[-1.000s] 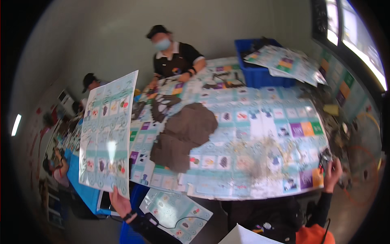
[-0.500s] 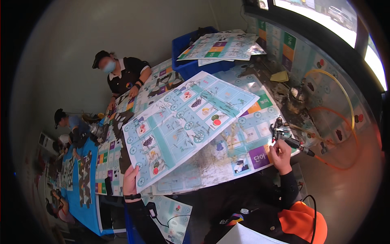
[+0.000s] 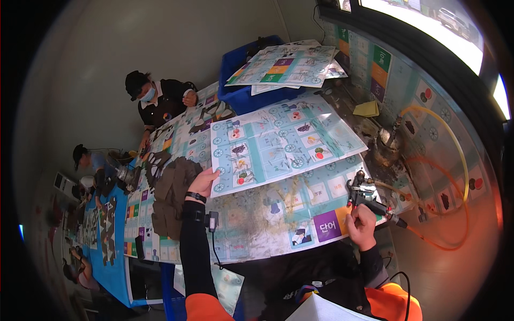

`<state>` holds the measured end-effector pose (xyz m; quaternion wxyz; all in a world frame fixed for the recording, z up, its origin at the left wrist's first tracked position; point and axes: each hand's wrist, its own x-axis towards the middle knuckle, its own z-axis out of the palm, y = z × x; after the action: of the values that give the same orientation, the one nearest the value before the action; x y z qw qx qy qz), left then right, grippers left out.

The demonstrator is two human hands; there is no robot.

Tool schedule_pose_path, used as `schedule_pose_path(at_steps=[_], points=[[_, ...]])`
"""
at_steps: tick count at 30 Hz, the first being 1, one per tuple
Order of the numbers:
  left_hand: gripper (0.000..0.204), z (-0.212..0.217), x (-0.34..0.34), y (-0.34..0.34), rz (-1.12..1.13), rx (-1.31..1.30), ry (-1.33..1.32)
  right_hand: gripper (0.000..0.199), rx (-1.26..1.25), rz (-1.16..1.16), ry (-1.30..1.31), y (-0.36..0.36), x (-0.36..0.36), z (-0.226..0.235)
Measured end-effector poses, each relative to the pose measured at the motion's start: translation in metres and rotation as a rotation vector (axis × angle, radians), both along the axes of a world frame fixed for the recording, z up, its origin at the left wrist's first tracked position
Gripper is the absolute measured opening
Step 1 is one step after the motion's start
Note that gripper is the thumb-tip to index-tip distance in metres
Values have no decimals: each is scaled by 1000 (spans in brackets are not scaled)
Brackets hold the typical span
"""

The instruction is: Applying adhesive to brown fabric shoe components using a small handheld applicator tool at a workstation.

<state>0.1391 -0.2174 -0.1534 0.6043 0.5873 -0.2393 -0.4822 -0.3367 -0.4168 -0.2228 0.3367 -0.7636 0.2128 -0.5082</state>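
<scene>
Fingers of the right hand point(image 3: 361, 224) were closed around a spray gun point(image 3: 367, 197) at the table's point(image 3: 251, 235) near edge. Left hand point(image 3: 202, 183) pinched the sheet's point(image 3: 284, 143) near corner, holding it over the table. Beyond, a blue bin point(image 3: 243, 96) carried more sheets.

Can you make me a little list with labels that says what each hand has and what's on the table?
left hand: holds the corner of a big printed sheet, lifted over the table
right hand: grips a spray gun with hoses
table: covered with picture sheets, stained in the middle
dark patch: brown pieces lying on the left part of the table
blue bin: at the far end, more sheets on top
other people: one in a mask across the table, more further left
</scene>
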Motion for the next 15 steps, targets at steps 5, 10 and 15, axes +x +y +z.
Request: schedule_pose_path(at_steps=[5,10,15], points=[[35,-20,28,-22,87,158,-24,26,-24,38,18,-1,3,0],[29,-40,32,-44,237,555,-585,25,-38,30,49,-1,1,-4],[44,-54,35,-57,258,680,-952,24,-41,16,79,-2,-2,-2]])
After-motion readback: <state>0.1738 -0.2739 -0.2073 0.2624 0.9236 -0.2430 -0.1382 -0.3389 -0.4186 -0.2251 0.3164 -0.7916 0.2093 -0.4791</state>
